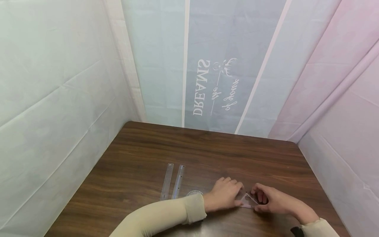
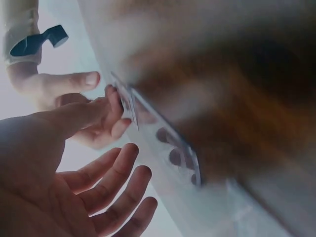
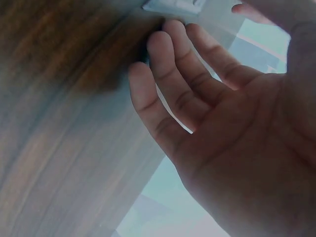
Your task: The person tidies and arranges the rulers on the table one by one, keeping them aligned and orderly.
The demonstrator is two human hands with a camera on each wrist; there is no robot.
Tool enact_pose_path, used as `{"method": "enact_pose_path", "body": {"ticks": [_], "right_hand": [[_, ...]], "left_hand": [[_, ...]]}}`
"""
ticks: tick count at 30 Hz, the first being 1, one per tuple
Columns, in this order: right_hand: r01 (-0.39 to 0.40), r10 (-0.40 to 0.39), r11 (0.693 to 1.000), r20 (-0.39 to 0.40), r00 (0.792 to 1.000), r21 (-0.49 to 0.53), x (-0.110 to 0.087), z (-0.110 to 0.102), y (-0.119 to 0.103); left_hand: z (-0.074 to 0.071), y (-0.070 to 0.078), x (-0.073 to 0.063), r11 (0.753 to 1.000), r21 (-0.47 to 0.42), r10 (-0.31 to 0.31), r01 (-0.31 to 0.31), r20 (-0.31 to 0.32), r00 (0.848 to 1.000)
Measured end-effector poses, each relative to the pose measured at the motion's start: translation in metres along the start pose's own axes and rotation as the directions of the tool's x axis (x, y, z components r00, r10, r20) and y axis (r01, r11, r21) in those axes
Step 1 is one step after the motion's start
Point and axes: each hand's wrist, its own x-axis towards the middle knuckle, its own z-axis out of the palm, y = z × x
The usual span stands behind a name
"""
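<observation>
A clear triangular set square (image 1: 248, 202) lies between my two hands at the right front of the table. My left hand (image 1: 223, 194) is at its left side, with the thumb tip close to its lower edge. At its right corner is my right hand (image 1: 275, 199), thumb near the corner and fingers bent loosely. In the left wrist view, a clear plate with round holes (image 2: 174, 148) shows beyond the relaxed left fingers (image 2: 131, 185). The right fingers (image 3: 180, 69) are gently bent in the right wrist view. Exact contact with the set square is unclear.
Two clear rulers (image 1: 167, 181) lie side by side on the brown wooden table (image 1: 133, 171), left of my hands. A clear protractor (image 1: 194, 192) is partly hidden behind my left sleeve. Fabric curtains (image 1: 160, 65) stand around the table.
</observation>
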Motion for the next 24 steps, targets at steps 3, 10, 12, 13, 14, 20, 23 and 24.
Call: {"method": "enact_pose_path", "body": {"ticks": [3,10,12,13,14,20,23,24], "right_hand": [[-0.024,0.024,0.999,0.003,1.000,0.022,-0.002,-0.005,-0.002],[-0.053,0.045,0.996,-0.106,0.993,-0.076,-0.001,-0.014,-0.005],[-0.077,0.060,0.991,-0.152,0.987,-0.109,0.000,-0.014,-0.007],[-0.086,0.063,0.988,-0.175,0.983,-0.127,0.001,-0.015,-0.007],[-0.093,0.064,0.985,-0.196,0.979,-0.144,0.002,-0.015,-0.007],[-0.079,0.004,0.972,-0.321,0.947,-0.219,0.008,-0.019,-0.004],[-0.062,-0.043,0.963,-0.377,0.925,-0.263,0.011,-0.020,-0.002],[-0.055,-0.061,0.959,-0.392,0.918,-0.278,0.012,-0.021,-0.001]], "left_hand": [[-0.003,-0.010,-0.001,1.000,-0.021,-0.018,0.017,-0.025,1.000],[-0.014,-0.041,-0.002,0.993,-0.092,-0.074,0.071,-0.028,0.997],[-0.016,-0.052,-0.004,0.990,-0.114,-0.091,0.087,-0.029,0.995],[-0.018,-0.058,-0.005,0.988,-0.122,-0.101,0.097,-0.031,0.994],[-0.019,-0.065,-0.006,0.986,-0.128,-0.112,0.106,-0.034,0.993],[-0.032,-0.109,-0.015,0.974,-0.154,-0.183,0.168,-0.089,0.979],[-0.037,-0.131,-0.021,0.967,-0.163,-0.218,0.198,-0.115,0.969],[-0.039,-0.138,-0.023,0.964,-0.164,-0.231,0.210,-0.121,0.966]]}}
